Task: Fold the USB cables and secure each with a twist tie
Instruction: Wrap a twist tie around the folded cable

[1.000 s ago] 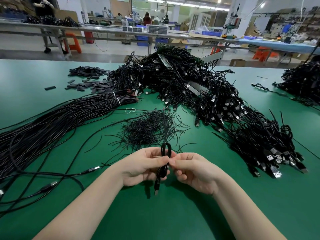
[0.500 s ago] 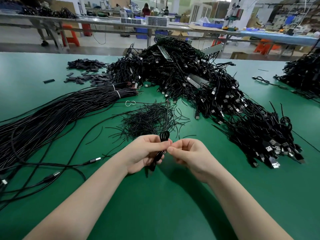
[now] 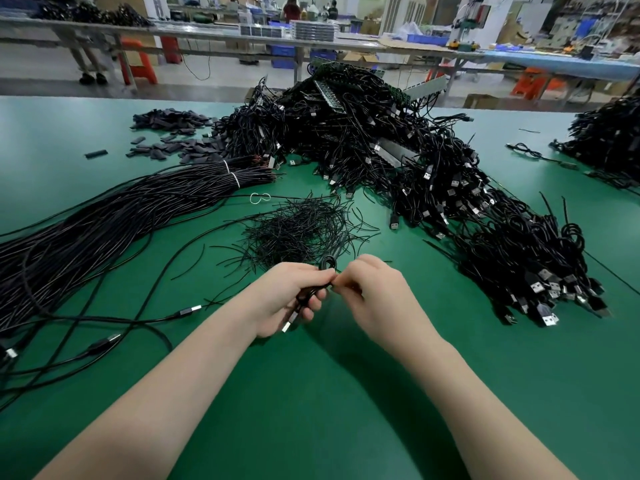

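Observation:
My left hand (image 3: 291, 299) grips a folded black USB cable (image 3: 311, 292) above the green table, its loop end poking up between both hands and its metal plug (image 3: 286, 326) hanging below my fingers. My right hand (image 3: 377, 299) pinches a thin black twist tie at the middle of the folded cable; the tie itself is mostly hidden by my fingertips. Just beyond my hands lies a heap of loose black twist ties (image 3: 298, 230).
A long bundle of straight black cables (image 3: 104, 216) stretches from the left. A big pile of folded USB cables (image 3: 433, 188) fills the middle and right. Loose cables with plugs (image 3: 187, 311) cross the near left. Small black sleeves (image 3: 173, 133) lie far left. Another cable pile (image 3: 609, 136) sits at the right edge.
The folded cable has tilted from upright to slanted, its loop sunk lower between my hands. My right fingers have closed in at its middle.

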### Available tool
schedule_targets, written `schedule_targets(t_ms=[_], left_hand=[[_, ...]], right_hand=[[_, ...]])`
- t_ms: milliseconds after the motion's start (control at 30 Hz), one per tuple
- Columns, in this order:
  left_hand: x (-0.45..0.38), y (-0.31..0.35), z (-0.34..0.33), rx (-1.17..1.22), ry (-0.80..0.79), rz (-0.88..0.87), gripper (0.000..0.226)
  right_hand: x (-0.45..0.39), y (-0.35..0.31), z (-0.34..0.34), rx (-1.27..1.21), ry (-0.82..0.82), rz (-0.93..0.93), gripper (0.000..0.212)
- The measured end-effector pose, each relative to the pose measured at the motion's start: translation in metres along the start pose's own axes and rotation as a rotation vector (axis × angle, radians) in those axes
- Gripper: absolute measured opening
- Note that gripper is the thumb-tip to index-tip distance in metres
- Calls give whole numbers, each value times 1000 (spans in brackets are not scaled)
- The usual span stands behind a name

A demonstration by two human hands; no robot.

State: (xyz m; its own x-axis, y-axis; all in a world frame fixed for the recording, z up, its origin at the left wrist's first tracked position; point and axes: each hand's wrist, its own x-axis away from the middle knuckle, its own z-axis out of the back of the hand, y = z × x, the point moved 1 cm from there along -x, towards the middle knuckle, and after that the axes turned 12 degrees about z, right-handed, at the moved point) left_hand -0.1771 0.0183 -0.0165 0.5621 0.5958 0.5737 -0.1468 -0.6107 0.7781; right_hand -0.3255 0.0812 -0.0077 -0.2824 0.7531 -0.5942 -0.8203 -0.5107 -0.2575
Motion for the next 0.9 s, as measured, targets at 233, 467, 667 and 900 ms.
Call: schedule_targets(t_ms=[233, 467, 667, 900], left_hand=[[2, 0, -7, 45, 9, -104, 28], [-7, -14, -13, -1, 169, -348, 15], [-8, -18, -14, 58, 219, -397, 14], [-9, -20, -15, 80, 223, -408, 14]], right_hand=[[8, 2, -6, 292, 191, 351, 16], [10, 5, -10, 237, 296, 189, 2], [9, 7, -8, 335, 268, 139, 7], [9, 7, -7, 420, 281, 178, 12]])
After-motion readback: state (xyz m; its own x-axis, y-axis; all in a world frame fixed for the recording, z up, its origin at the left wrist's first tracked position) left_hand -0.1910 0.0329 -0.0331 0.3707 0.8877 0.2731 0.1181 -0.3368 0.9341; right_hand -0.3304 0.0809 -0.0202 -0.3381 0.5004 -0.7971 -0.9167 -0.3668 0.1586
